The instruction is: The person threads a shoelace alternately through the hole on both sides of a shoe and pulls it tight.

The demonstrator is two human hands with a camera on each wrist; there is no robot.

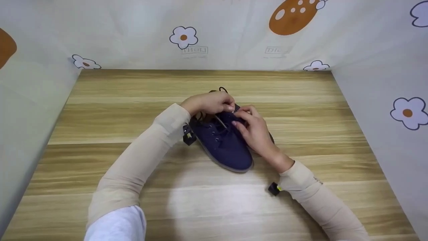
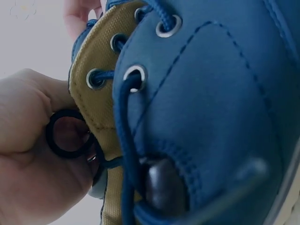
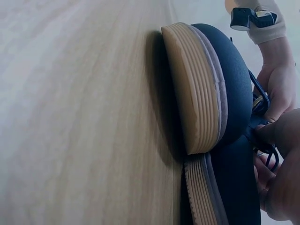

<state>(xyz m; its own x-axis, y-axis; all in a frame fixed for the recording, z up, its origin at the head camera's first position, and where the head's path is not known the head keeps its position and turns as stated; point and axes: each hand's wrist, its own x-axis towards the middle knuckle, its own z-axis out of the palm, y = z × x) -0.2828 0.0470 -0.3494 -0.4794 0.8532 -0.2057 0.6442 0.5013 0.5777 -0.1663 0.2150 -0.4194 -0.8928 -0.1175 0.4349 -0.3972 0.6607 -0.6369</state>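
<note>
Two navy lace-up shoes lie side by side, soles down, the nearer shoe (image 1: 234, 154) with its toe toward me. The other shoe (image 3: 236, 187) is mostly covered by my right hand in the head view. My left hand (image 1: 215, 102) reaches over the shoe opening, its curled fingers pinching the shoelace. Facing it, my right hand (image 1: 256, 130) pinches lace between thumb and fingers. The left wrist view shows a blue shoelace (image 2: 124, 122) through metal eyelets, a tan lining (image 2: 96, 51) and a dark loop (image 2: 49, 136) against the left palm.
A wood-grain tabletop (image 1: 214, 207) lies under the shoes. Pale cloth walls (image 1: 133, 30) with flower prints rise at the back and sides. Small black wrist cameras hang by the left sleeve (image 1: 157, 134) and right sleeve (image 1: 321, 197).
</note>
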